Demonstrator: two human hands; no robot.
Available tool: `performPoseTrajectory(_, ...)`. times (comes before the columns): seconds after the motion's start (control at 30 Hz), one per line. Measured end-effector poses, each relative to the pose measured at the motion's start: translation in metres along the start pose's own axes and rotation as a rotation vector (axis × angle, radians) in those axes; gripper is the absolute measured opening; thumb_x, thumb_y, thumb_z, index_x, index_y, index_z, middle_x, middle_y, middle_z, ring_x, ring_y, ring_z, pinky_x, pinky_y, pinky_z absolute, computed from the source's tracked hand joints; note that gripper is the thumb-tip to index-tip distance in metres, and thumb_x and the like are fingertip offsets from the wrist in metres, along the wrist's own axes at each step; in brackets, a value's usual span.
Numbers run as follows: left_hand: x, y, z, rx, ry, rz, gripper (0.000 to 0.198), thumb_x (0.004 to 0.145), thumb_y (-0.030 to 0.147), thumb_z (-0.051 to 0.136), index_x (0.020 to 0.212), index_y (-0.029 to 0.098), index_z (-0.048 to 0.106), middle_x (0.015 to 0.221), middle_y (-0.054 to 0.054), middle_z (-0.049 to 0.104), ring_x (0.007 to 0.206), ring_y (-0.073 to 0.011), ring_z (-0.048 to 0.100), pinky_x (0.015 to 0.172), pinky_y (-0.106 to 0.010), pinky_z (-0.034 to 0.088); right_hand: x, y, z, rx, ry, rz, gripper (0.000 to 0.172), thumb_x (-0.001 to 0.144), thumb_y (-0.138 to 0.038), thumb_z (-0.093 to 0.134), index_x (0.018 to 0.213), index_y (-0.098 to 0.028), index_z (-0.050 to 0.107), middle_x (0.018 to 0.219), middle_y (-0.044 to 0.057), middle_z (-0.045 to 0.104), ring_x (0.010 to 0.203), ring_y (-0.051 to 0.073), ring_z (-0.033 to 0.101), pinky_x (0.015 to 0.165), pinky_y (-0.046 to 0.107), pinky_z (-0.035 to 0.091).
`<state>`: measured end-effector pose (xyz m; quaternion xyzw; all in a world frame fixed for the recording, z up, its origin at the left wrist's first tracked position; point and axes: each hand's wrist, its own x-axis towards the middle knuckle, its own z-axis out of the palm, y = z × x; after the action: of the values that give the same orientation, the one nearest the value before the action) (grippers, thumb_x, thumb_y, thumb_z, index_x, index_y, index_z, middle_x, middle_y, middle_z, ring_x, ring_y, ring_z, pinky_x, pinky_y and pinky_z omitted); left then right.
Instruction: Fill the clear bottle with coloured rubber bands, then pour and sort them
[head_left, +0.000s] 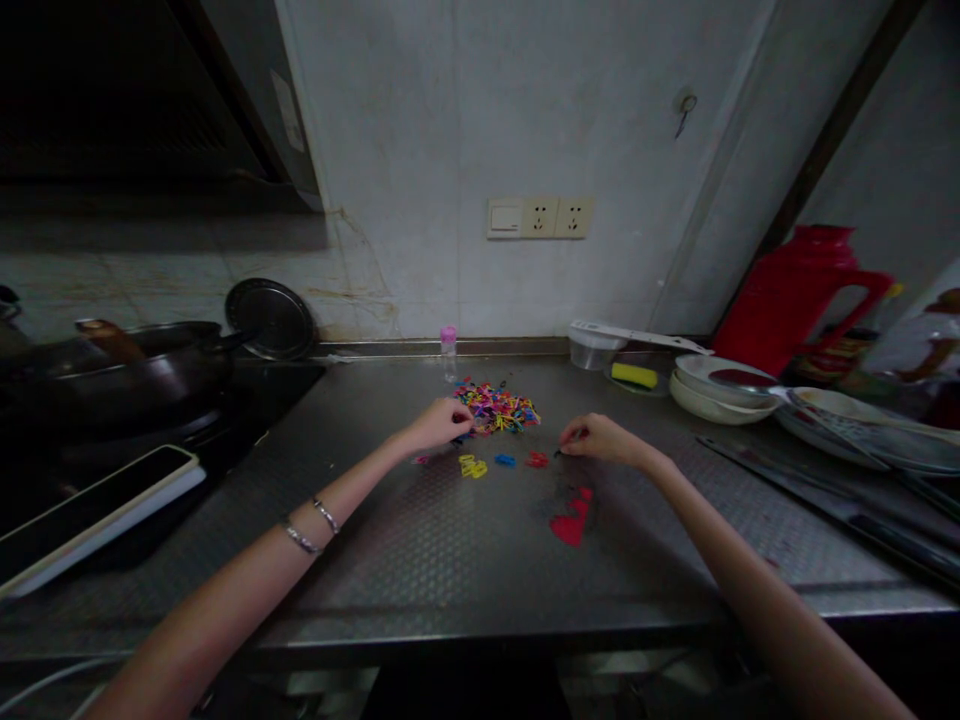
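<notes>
A heap of small multicoloured pieces (499, 408) lies on the metal counter (360, 600). At the heap's left edge is my left hand (439, 423), its fingers pinched together; what they hold, if anything, is too small to name. My right hand (592, 438) is closed around a small dark piece (557, 453) at the counter, right of the heap. Between the hands, nearer me, sit little groups of yellow pieces (472, 466), blue pieces (505, 460) and red pieces (537, 459). A few pink pieces (421, 460) lie under my left wrist.
Red heart shapes (571, 522) mark the counter. A pink-capped bottle (448, 345) stands behind the heap. To the right are a yellow sponge (634, 376), bowls (716, 400), a long knife (795, 485) and a red flask (795, 300). At left are a pan (142, 380) and a white-edged device (105, 510).
</notes>
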<state>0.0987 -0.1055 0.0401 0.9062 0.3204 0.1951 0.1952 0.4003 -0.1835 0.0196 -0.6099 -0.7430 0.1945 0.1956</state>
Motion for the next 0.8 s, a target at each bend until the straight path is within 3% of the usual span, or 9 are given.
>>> performPoseTrajectory(0.3, -0.006, -0.039, -0.015, 0.059, 0.090, -0.120, 0.024, 0.073, 0.023, 0.051, 0.085, 0.014, 0.069, 0.082, -0.004, 0.067, 0.071, -0.0127, 0.055, 0.068, -0.022, 0.041, 0.038, -0.008, 0.003, -0.134, 0.118, -0.034, 0.024, 0.067, -0.021, 0.055, 0.086, -0.015, 0.069, 0.076, 0.003, 0.067, 0.067, 0.014, 0.058, 0.059, 0.020, 0.041)
performPoseTrajectory(0.5, -0.012, -0.045, -0.015, 0.050, 0.101, -0.151, 0.025, 0.073, 0.023, 0.050, 0.087, 0.013, 0.069, 0.083, -0.005, 0.067, 0.070, -0.0128, 0.055, 0.067, -0.022, 0.040, 0.059, -0.002, 0.016, -0.157, 0.102, -0.033, 0.026, 0.069, -0.021, 0.055, 0.092, -0.016, 0.066, 0.079, 0.002, 0.065, 0.067, 0.013, 0.057, 0.060, 0.020, 0.040)
performPoseTrajectory(0.8, -0.022, -0.054, -0.019, 0.028, 0.105, -0.172, 0.026, 0.073, 0.024, 0.049, 0.086, 0.012, 0.069, 0.082, -0.005, 0.068, 0.069, -0.0127, 0.056, 0.066, -0.022, 0.041, 0.063, -0.001, 0.018, -0.148, 0.129, -0.060, 0.028, 0.070, -0.016, 0.047, 0.091, -0.015, 0.066, 0.067, 0.002, 0.062, 0.060, 0.011, 0.053, 0.055, 0.019, 0.036)
